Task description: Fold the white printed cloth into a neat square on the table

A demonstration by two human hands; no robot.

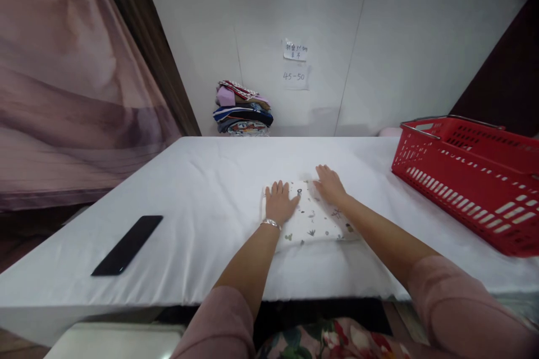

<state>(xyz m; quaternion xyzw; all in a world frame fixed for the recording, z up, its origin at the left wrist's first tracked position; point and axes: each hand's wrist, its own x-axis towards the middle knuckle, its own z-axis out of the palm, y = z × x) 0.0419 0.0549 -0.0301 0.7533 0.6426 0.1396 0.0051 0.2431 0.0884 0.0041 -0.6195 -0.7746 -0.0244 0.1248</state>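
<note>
A folded white cloth (pixel 311 221) with small printed plants and animals lies flat near the front of the white-covered table (pixel 210 190). My left hand (pixel 280 203) rests flat on its left side, fingers spread and pointing away from me; a silver bracelet circles that wrist. On the far right part of the cloth lies my right hand (pixel 330 184), fingers stretched out and reaching past the back edge. Neither hand grips anything. The cloth's right edge is partly hidden by my right forearm.
A red plastic basket (pixel 463 179) with metal handles stands at the table's right. To the left lies a black phone (pixel 127 245). Beyond the back edge is a stack of folded clothes (pixel 243 109) against the white wall, below handwritten paper signs (pixel 296 77). Pinkish fabric (pixel 63 84) hangs at left.
</note>
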